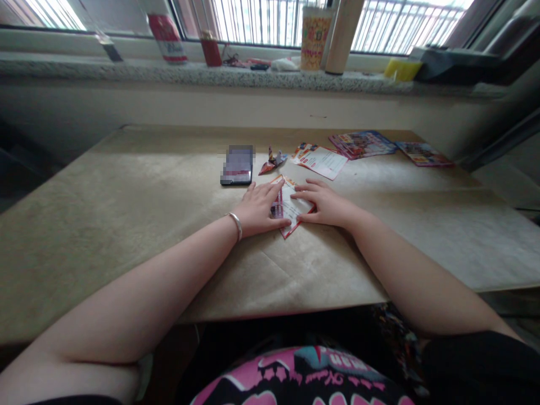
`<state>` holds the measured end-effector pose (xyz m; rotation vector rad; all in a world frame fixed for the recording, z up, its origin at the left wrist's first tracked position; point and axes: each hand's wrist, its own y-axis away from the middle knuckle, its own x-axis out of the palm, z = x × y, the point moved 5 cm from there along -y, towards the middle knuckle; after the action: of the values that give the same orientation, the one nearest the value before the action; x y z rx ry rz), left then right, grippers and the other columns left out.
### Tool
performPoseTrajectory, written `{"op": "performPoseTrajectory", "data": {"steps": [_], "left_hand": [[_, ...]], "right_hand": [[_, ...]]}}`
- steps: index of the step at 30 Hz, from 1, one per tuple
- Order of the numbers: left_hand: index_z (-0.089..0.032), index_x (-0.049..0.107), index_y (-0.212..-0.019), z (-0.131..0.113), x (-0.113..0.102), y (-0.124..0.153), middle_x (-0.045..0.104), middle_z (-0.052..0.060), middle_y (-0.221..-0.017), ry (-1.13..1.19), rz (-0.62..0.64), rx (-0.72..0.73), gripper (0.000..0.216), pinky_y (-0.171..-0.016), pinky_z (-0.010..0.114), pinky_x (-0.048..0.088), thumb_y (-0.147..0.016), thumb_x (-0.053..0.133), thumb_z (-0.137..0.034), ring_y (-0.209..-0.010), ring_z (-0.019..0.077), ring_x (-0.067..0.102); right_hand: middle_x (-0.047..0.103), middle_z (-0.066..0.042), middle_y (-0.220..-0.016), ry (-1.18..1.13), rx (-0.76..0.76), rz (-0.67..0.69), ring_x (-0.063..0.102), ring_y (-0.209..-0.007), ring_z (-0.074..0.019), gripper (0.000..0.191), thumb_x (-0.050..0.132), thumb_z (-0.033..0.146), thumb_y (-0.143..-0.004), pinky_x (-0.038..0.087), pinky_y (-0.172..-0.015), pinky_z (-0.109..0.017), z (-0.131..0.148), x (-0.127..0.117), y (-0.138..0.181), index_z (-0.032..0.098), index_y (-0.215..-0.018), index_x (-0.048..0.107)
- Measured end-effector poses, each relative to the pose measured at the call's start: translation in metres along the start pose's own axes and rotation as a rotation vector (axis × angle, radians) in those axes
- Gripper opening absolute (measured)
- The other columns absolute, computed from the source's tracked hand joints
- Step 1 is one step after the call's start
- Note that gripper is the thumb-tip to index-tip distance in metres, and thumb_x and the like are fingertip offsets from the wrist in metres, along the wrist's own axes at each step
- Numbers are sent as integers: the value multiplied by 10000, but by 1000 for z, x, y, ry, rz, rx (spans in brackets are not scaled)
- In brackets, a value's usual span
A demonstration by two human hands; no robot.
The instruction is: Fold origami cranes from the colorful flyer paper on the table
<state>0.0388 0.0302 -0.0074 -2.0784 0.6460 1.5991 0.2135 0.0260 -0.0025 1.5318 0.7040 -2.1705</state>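
Observation:
A folded sheet of printed paper, white with red and orange edges, lies diamond-wise on the table in front of me. Over its left side rests my left hand, fingers stretched out, a silver bangle on the wrist. My right hand lies on its right side with the fingers spread. Both hands press on the paper without gripping it, and they cover its left and right corners. Just beyond it stands a small folded paper figure, much like an origami crane.
A phone lies left of the figure. Printed sheets, a stack of colourful leaflets and another leaflet are at the back right. The windowsill holds a red-and-white can and a patterned cup.

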Motion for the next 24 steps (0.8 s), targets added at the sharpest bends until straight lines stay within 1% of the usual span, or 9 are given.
{"op": "performPoseTrajectory", "data": {"steps": [3,5,7,9,12,15,19,21,24], "left_hand": [[-130,156,-1538,2,-4,0,365,183,-1491,67,-42,-12,1008,-1177,538,177,-771,593,-617,-1395,344,316],[-132,188,-1526,4,-7,0,399,179,-1447,149,-101,-12,959,-1159,523,239,-782,596,-578,-1363,340,350],[-138,246,-1498,8,-10,-1,437,163,-1400,239,-192,-10,859,-1143,491,290,-805,588,-512,-1326,316,392],[-144,336,-1438,13,-13,-1,483,142,-1337,301,-285,-24,710,-1121,460,334,-830,566,-428,-1271,284,445],[-142,436,-1337,18,-15,-1,537,118,-1229,320,-365,-56,558,-1087,441,380,-831,554,-344,-1176,253,508],[-119,454,-1326,18,-17,0,540,124,-1215,284,-349,-51,540,-1090,431,386,-831,548,-312,-1172,248,513],[-114,449,-1384,14,-16,2,466,150,-1353,160,-244,8,556,-1155,430,315,-875,505,-329,-1325,267,397],[-140,477,-1387,14,-16,4,442,142,-1390,81,-224,36,556,-1177,452,274,-879,510,-363,-1366,281,343],[-226,584,-1315,15,-17,8,431,103,-1417,-32,-224,72,484,-1185,506,236,-872,535,-415,-1397,314,276]], "right_hand": [[545,-61,-1415,6,12,8,366,-1373,-359,558,688,482,-776,317,-1138,-534,1,-1,1,257,-1284,635],[545,-47,-1418,15,21,23,367,-1372,-360,550,677,484,-784,327,-1136,-523,1,-2,2,260,-1285,635],[551,-44,-1412,31,34,31,370,-1371,-365,556,683,482,-779,330,-1136,-521,1,-4,2,259,-1286,636],[558,-52,-1405,48,49,33,371,-1371,-371,578,697,489,-765,329,-1136,-525,0,-5,2,256,-1291,635],[565,-62,-1399,63,59,32,373,-1369,-373,587,699,498,-761,330,-1134,-530,-3,-7,3,254,-1291,636],[567,-69,-1395,63,58,27,390,-1355,-372,568,695,489,-766,334,-1126,-545,-7,-8,4,254,-1280,643],[562,-89,-1398,46,42,24,394,-1352,-370,578,701,480,-763,336,-1119,-559,-12,-8,4,245,-1287,639],[561,-88,-1398,34,31,21,401,-1349,-361,583,705,478,-762,340,-1119,-551,-14,-8,4,247,-1292,636],[573,-63,-1383,30,9,19,424,-1332,-339,540,711,473,-763,344,-1119,-538,-15,-8,3,284,-1265,654]]}}
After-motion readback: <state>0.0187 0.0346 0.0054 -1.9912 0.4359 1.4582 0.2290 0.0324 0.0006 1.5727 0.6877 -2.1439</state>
